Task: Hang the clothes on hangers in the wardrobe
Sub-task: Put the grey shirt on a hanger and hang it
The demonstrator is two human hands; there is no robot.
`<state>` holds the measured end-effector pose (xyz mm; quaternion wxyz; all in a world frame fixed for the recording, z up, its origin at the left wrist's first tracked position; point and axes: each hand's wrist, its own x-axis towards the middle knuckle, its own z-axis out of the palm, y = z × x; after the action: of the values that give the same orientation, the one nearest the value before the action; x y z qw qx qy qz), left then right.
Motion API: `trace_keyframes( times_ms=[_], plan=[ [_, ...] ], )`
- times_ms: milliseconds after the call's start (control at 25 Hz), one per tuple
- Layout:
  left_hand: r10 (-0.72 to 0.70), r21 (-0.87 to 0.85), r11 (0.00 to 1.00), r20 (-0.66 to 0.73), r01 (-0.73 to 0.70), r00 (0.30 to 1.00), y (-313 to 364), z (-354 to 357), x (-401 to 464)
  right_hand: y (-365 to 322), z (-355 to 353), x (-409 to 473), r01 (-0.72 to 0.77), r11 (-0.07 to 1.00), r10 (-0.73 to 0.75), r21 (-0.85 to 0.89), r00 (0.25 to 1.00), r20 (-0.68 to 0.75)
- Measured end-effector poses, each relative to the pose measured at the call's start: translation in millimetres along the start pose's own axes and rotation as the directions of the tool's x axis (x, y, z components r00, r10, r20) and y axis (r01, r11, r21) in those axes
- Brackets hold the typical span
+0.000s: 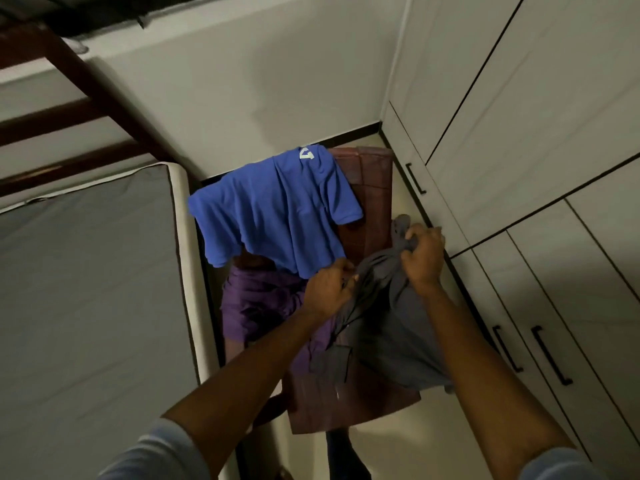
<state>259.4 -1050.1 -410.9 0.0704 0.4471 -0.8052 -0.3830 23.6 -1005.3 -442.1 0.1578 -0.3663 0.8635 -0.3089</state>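
While the grey garment (pixel 381 317) is gripped by left hand (pixel 329 289) & right hand (pixel 424 254), pickup seems underway; a hanger is needed next, none visible.

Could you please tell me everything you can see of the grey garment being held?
The grey garment looks like soft, thin fabric, bunched and creased. The left hand and right hand both grip its gathered upper part; the rest hangs over the brown chair, beside the closed wardrobe. No hanger shows.

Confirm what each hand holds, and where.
Both grip the grey garment: left hand on a bunched edge, right hand on gathered fabric at its top.
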Motion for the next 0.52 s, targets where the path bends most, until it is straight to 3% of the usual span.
trace_keyframes(
  times_ms=[200, 360, 520],
  plan=[
    [0.134, 0.038, 0.99, 0.007, -0.134, 0.991, 48, -29, 10, -38, -96, -63, 0.126, 0.908, -0.126, 0.401, 0.992, -0.027],
    [0.213, 0.185, 0.958, 0.054, -0.219, 0.976, 98, -46, 4, -65, -176, -120, 0.141, 0.854, -0.194, 0.502, 0.979, 0.055],
    [0.249, 0.225, 0.931, 0.18, -0.286, 0.952, 155, -55, -21, -96, -244, -169, 0.232, 0.809, -0.269, 0.541, 0.963, -0.01]
  ],
)
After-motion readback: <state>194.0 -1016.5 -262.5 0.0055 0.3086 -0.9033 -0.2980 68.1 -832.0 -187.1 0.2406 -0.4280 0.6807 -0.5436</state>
